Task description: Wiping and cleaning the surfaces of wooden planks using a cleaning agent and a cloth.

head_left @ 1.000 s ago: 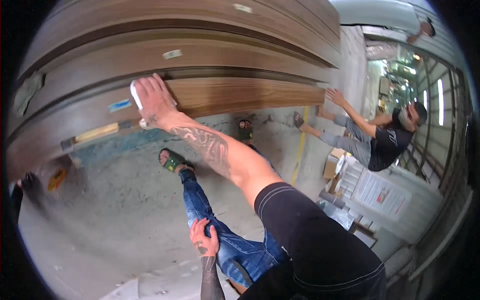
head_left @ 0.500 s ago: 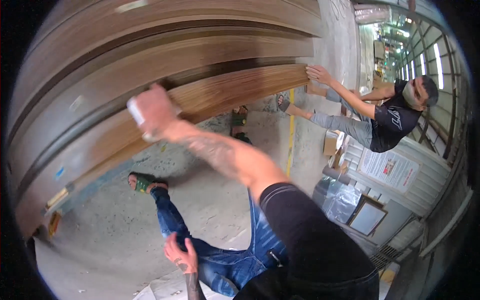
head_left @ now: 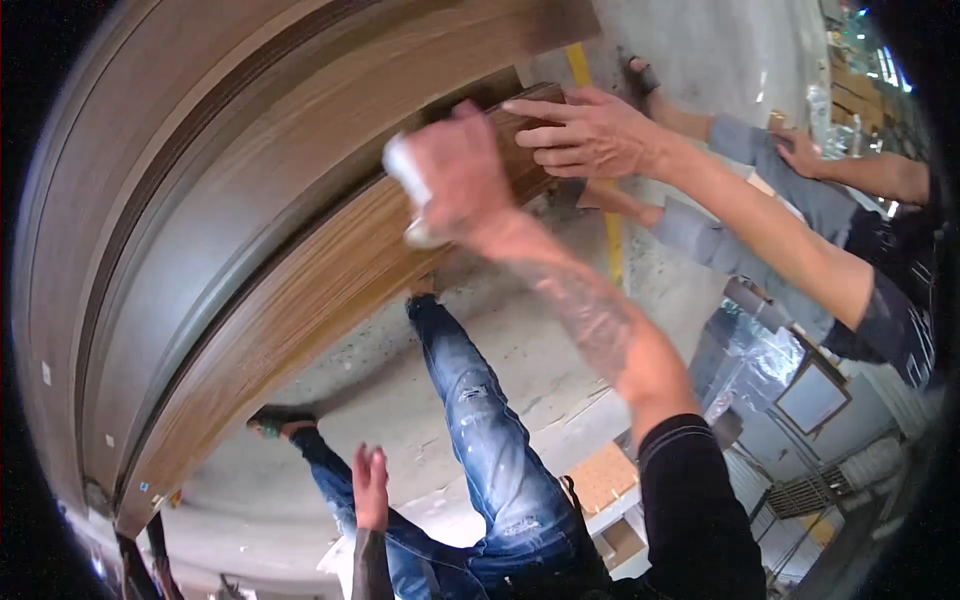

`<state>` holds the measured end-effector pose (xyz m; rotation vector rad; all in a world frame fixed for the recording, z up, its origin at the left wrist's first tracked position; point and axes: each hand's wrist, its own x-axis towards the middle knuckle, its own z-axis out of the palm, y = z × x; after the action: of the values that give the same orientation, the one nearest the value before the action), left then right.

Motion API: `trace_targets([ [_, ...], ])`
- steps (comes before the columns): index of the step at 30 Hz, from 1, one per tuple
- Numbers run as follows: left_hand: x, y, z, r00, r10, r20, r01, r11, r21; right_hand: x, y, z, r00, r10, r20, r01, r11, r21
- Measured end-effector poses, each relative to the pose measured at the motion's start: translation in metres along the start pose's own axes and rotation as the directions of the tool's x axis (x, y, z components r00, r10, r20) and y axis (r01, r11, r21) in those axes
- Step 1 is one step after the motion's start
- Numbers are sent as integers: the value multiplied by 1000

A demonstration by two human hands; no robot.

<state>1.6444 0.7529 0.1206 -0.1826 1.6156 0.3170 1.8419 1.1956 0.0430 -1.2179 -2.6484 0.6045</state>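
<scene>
The right hand (head_left: 455, 180) is gripping a small white object (head_left: 408, 175) against the wood panel (head_left: 300, 290); the left hand (head_left: 369, 487) is hanging open, holding nothing, beside a co-worker's hand (head_left: 590, 135)

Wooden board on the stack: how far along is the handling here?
Done: nothing visibly finished. In hand: the right hand, blurred, holds something white against the wooden board, and a co-worker's hand rests on its end. The left hand hangs free. Left: the board has not left the stack.

Small white object (head_left: 412, 190), blurred, held against the tilted wood-grain panel's (head_left: 330, 270) edge.
</scene>
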Motion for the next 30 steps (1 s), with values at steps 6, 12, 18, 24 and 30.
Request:
trace_targets([
  [6,14,199,133,564,796,-220,-579,571,582,-36,3,16,997,-11,-79,17,998,68],
  [12,46,268,128,213,974,-78,-603,194,774,-63,19,15,991,-90,-101,89,996,-11],
  [18,72,295,99,182,983,-9,-545,109,831,-105,65,-21,990,-18,-141,12,999,-40],
  [24,86,299,103,215,977,2,-545,119,830,-89,45,-21,970,202,-137,-225,956,-188],
  [30,123,299,117,116,991,70,-369,-22,929,-50,2,-3,856,477,-200,-472,878,77],
])
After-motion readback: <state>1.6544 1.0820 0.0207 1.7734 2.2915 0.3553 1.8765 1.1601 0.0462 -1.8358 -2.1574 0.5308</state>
